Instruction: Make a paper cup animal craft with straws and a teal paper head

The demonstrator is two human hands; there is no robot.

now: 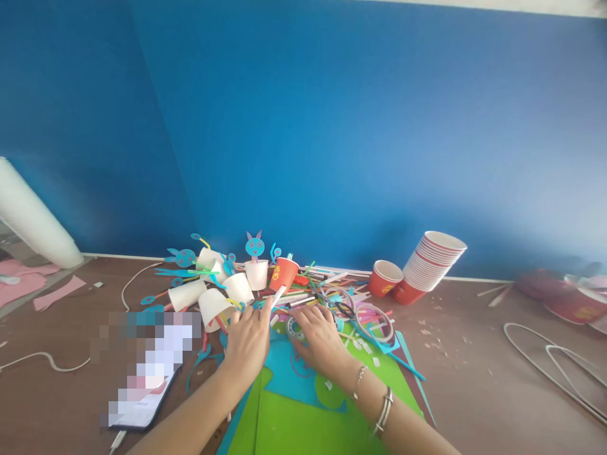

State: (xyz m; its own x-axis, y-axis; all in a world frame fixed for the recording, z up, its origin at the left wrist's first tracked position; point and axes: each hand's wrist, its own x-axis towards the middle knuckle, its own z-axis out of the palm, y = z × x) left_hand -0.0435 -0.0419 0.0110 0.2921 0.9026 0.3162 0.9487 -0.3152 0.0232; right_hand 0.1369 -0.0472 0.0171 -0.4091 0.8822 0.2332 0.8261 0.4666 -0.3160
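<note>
My left hand [249,341] holds a thin white strip [279,295] between thumb and fingers, its tip pointing up toward a red paper cup [284,273]. To its right, my right hand [318,332] has its fingers bent over a round white tape roll [294,327]; whether it grips the roll is hard to tell. Beneath both hands lie cut blue paper [298,373] with a drawn pinkish face and green sheets [303,430]. Several white cups [187,294] with straws and blue paper cutouts are left of the red cup, one upright with a blue animal head [255,246].
A phone [154,379] lies on the brown table [474,392] at left. Tape rings [374,323] and loose straws are behind my right hand. Stacked paper cups [434,260] lean near the blue wall [332,126]. White cables [545,354] curve at right; pink paper [59,292] lies far left.
</note>
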